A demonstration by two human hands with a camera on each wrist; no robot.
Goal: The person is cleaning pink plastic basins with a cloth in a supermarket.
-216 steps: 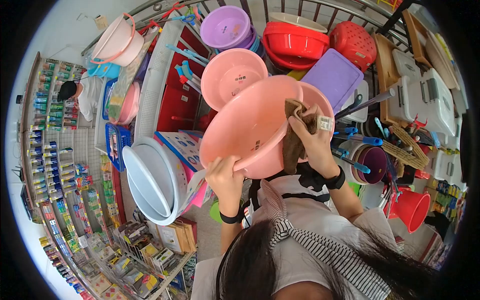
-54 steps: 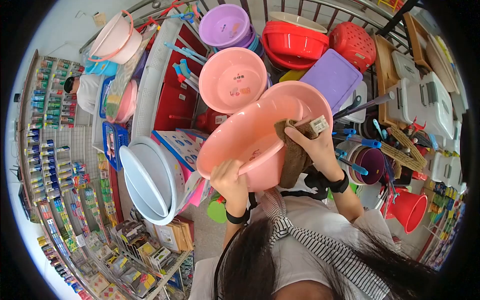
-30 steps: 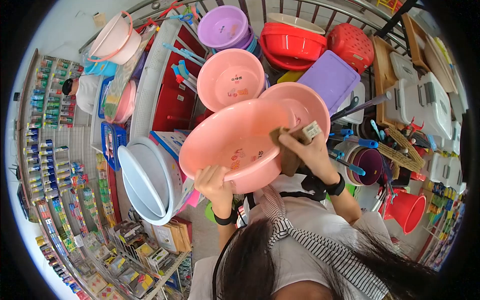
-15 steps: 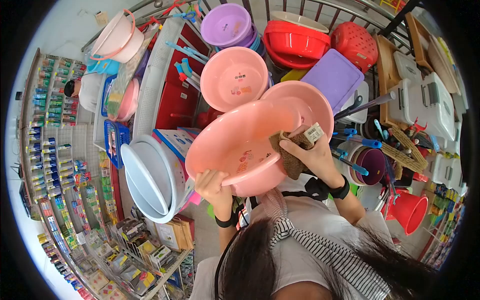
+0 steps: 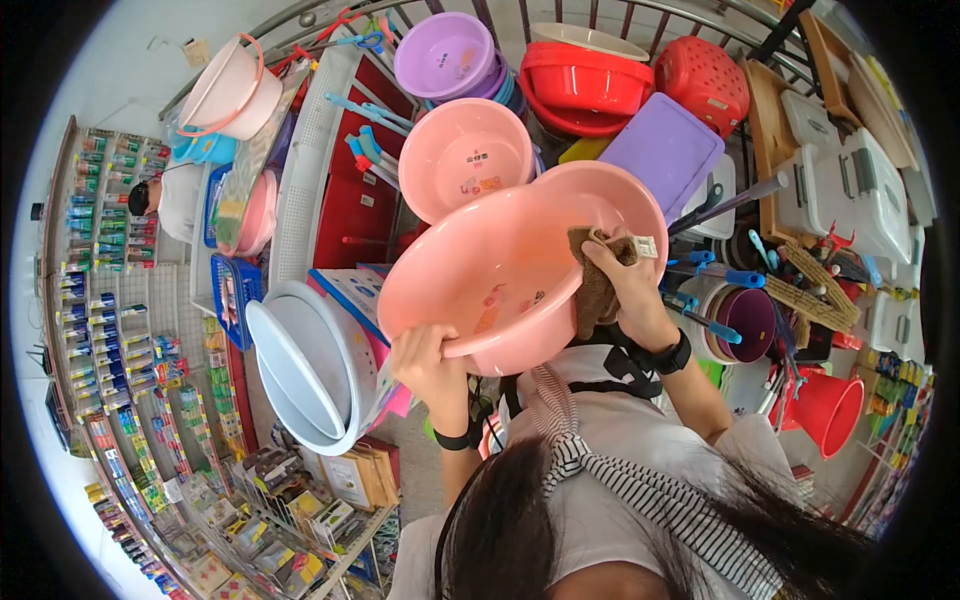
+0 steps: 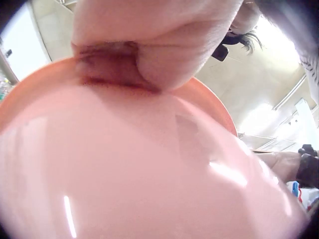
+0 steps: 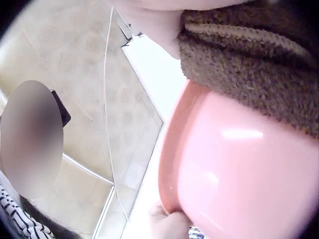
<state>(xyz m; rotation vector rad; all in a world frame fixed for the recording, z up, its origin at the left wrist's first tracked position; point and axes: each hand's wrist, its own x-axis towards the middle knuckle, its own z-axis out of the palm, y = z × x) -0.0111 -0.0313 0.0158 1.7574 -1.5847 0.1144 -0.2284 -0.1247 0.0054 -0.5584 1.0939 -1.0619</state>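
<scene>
A large pink plastic basin (image 5: 470,270) is held tilted in front of the person's chest, its inside toward the upper left. The left hand (image 5: 428,365) grips its rim at the lower left; in the left wrist view that hand (image 6: 154,40) curls over the edge above the basin's glossy outer wall (image 6: 149,169). On the right, a brown towelling cloth (image 5: 598,285) with a white label hangs over the rim, pinched by the right hand (image 5: 637,295). In the right wrist view the cloth (image 7: 249,69) lies against the outer wall near the rim.
Behind the held basin stand another pink basin (image 5: 466,160), purple basins (image 5: 445,58), red basins (image 5: 585,80) and a purple lid (image 5: 662,150). Pale blue tubs (image 5: 300,370) are at the left. Mop handles (image 5: 735,205) and a red bucket (image 5: 828,412) stand right. Shelves (image 5: 130,330) line the far left.
Over the last second the basin has shifted slightly up and right, and the right hand has moved the cloth along the rim, up and to the right. The left hand keeps its hold.
</scene>
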